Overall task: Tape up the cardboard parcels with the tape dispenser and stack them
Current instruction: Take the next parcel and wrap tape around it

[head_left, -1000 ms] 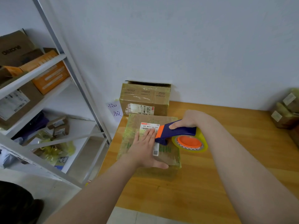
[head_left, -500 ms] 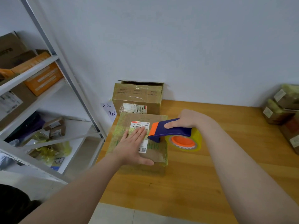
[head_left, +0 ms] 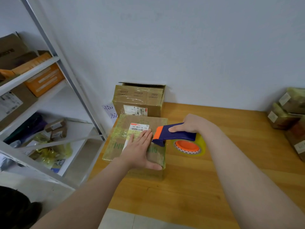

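- The parcel [head_left: 113,144] lies flat at the left edge of the tabletop [head_left: 231,162]. It sits just in front of a 2nd parcel [head_left: 138,100] standing in the back left corner against the wall.
- The left grip [head_left: 137,149] is open, with palm and straight fingers pressed flat on the parcel's top, partly over its white label [head_left: 139,127].
- The right grip [head_left: 192,123] is closed round the blue handle of the tape dispenser [head_left: 175,135].
- The dispenser's nose meets the parcel's top near its right edge, and the tape roll [head_left: 188,147] hangs beyond that edge.
- The step in hand looks like laying a strip across the top.
- To do it well, press the nose down, pull in 1 straight line and carry the tape over the edge.
- Bear down with the left palm so the parcel cannot slide.
- The left fingertips lie just beside the nose, so move them clear of the cutter's path.
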